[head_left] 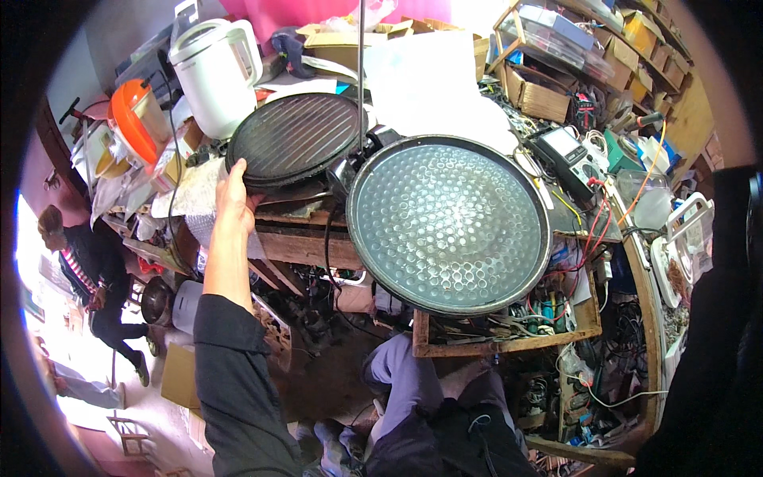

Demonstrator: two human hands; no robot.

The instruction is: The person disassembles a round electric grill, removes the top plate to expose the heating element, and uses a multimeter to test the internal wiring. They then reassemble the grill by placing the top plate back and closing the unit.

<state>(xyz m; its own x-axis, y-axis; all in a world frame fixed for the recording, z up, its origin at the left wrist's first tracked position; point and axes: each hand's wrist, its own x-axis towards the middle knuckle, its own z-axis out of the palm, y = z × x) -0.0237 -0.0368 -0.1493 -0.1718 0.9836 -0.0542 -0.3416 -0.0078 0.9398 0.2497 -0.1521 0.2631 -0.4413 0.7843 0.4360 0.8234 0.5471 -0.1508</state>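
By the left hand (231,203), the near left rim of a round black plate with raised ridges (298,135) is gripped: the thumb is laid over the edge, while the other fingers are mostly hidden below it. The right hand is not shown; only a loose black sleeve (707,334) is seen at the right side, so it cannot be told whether that hand is open or closed. The ridged plate is placed at the front of a worn wooden workbench (306,245). By a dark hinge (343,171) it is joined to a wide round plate with a grey dimpled surface (449,226), which is opened out to the right, above a wooden drawer (509,347) filled with mixed tools (550,310). A thin black cable (327,246) is hung below the hinge. Farther right, a grey and black handheld meter (566,155) is laid. Behind the ridged plate, a white jug-shaped appliance (211,79) is placed. At the far left, a person in dark clothing (99,270) is seen.
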